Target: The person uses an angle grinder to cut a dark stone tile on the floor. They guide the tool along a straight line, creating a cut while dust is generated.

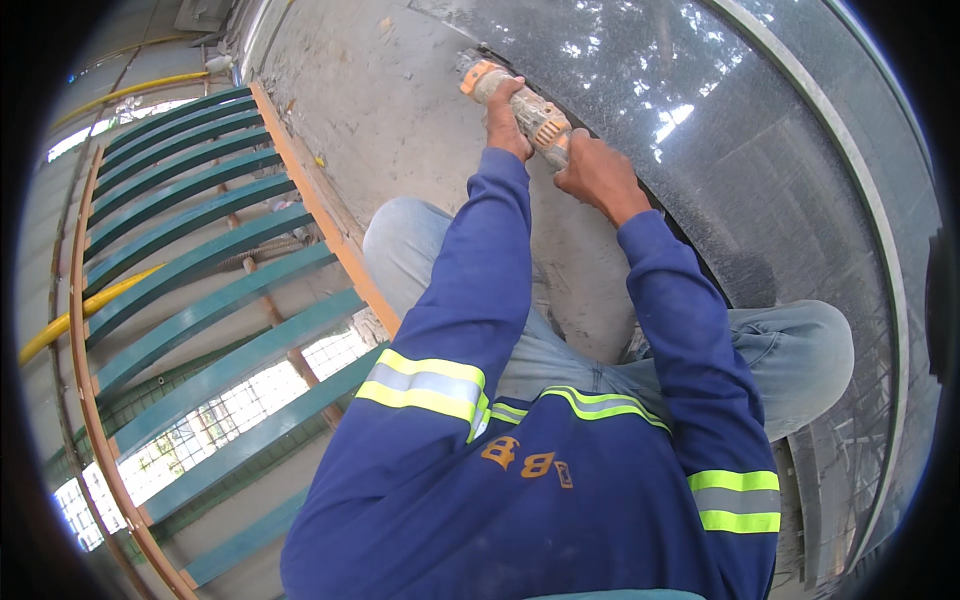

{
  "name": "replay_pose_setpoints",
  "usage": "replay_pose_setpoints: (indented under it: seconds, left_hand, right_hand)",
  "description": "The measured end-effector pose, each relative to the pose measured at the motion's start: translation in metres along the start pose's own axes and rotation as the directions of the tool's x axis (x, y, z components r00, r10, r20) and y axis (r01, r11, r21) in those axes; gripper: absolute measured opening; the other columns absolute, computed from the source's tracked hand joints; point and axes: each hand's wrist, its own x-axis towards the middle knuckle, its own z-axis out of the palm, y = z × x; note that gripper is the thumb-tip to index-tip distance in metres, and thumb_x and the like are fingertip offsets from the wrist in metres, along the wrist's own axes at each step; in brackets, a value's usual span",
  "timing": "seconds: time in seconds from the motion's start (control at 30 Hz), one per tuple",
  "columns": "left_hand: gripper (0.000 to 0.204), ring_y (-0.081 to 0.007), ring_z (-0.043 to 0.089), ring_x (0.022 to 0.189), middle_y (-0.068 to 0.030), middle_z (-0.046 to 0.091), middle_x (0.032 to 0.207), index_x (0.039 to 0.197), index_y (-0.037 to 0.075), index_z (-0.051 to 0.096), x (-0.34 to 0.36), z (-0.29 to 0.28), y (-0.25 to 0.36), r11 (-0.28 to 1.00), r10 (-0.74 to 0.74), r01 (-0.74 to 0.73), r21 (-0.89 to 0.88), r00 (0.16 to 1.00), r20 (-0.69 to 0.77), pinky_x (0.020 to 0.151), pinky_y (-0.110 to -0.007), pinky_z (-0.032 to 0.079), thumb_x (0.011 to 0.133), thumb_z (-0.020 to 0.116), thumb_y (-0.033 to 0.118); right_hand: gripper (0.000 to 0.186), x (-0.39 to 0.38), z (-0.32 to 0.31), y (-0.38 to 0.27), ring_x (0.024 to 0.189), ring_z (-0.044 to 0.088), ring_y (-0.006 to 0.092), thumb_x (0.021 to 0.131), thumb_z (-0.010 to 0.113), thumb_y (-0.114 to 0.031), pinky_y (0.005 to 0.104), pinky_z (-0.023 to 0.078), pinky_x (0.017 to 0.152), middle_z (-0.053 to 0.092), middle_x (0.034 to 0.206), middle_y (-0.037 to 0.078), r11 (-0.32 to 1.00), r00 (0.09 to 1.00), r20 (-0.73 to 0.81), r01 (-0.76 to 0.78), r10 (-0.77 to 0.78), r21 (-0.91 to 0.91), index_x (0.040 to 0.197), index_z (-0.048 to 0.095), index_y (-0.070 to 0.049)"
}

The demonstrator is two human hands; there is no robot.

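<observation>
A dusty orange-and-grey power tool (546, 122), which looks like an angle grinder, is held in both hands over the floor. My left hand (506, 122) wraps round its front part, close to the orange head. Behind it, my right hand (602, 174) grips the rear end of the body. The tool's head points to the upper left, at the dark edge of a glossy panel (740, 170). Its working end is small and partly hidden, so I cannot tell whether it touches the panel.
Dusty concrete floor (370, 110) lies ahead and between my bent knees. On the left runs a railing with green slats (200, 235) and an orange-brown frame (310, 200); yellow pipes (130, 92) show beyond it. A pale metal strip (850, 135) borders the panel on the right.
</observation>
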Motion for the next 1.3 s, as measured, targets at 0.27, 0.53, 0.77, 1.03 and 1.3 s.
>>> replay_pose_setpoints:
  seconds: [0.27, 0.53, 0.77, 1.03, 1.3]
  left_hand:
    - [0.045, -0.0353, 0.063, 0.079, -0.0178, 0.056, 0.091, 0.116, 0.005, 0.049, 0.005, 0.000, 0.000, 1.000, -0.002, 0.002, 0.022, 1.000, -0.020, 0.071, -0.053, 0.058, 0.079, 0.069, 0.022]
    - [0.045, -0.0359, 0.063, 0.078, -0.0181, 0.057, 0.089, 0.114, 0.004, 0.049, 0.018, -0.003, 0.003, 1.000, -0.001, 0.002, 0.013, 1.000, -0.023, 0.071, -0.054, 0.057, 0.079, 0.070, 0.023]
    - [0.046, -0.0361, 0.064, 0.078, -0.0181, 0.057, 0.089, 0.115, 0.004, 0.049, 0.006, -0.002, -0.001, 1.000, 0.004, -0.004, 0.026, 1.000, -0.008, 0.072, -0.054, 0.057, 0.078, 0.070, 0.023]
    - [0.050, -0.0339, 0.064, 0.077, -0.0171, 0.057, 0.091, 0.118, 0.005, 0.048, -0.009, 0.006, -0.005, 1.000, -0.019, 0.019, 0.009, 1.000, -0.014, 0.072, -0.052, 0.058, 0.078, 0.071, 0.023]
    - [0.040, -0.0290, 0.064, 0.072, -0.0127, 0.058, 0.084, 0.109, 0.006, 0.053, -0.011, 0.002, -0.010, 1.000, 0.009, -0.009, -0.019, 1.000, 0.019, 0.067, -0.048, 0.059, 0.079, 0.073, 0.022]
  right_hand:
    - [0.031, 0.005, 0.004, 0.003, 0.096, 0.070, 0.0436, 0.076, 0.066, -0.011, 0.0489, 0.055, 0.085, 0.070, 0.099, 0.029, 0.999, 0.999, -0.036, 0.017, -0.016, 0.028, 0.102, 0.062, 0.006]
    - [0.031, 0.017, 0.012, 0.004, 0.096, 0.070, 0.0443, 0.076, 0.063, -0.010, 0.0489, 0.055, 0.085, 0.070, 0.100, 0.030, 0.999, 0.998, -0.062, 0.034, -0.033, 0.014, 0.102, 0.062, 0.007]
    - [0.034, 0.005, 0.005, 0.003, 0.097, 0.070, 0.0435, 0.077, 0.065, -0.012, 0.0482, 0.055, 0.086, 0.070, 0.101, 0.029, 1.000, 0.999, -0.027, 0.020, -0.020, 0.012, 0.106, 0.061, 0.007]
    - [0.037, -0.005, 0.000, 0.007, 0.097, 0.069, 0.0429, 0.076, 0.068, -0.017, 0.0483, 0.055, 0.085, 0.070, 0.102, 0.029, 1.000, 1.000, -0.018, -0.007, 0.007, 0.003, 0.105, 0.059, 0.006]
    - [0.040, -0.006, 0.006, 0.009, 0.096, 0.070, 0.0414, 0.076, 0.071, -0.020, 0.0479, 0.055, 0.086, 0.070, 0.101, 0.029, 0.999, 0.999, -0.049, 0.000, -0.003, -0.045, 0.105, 0.059, 0.005]
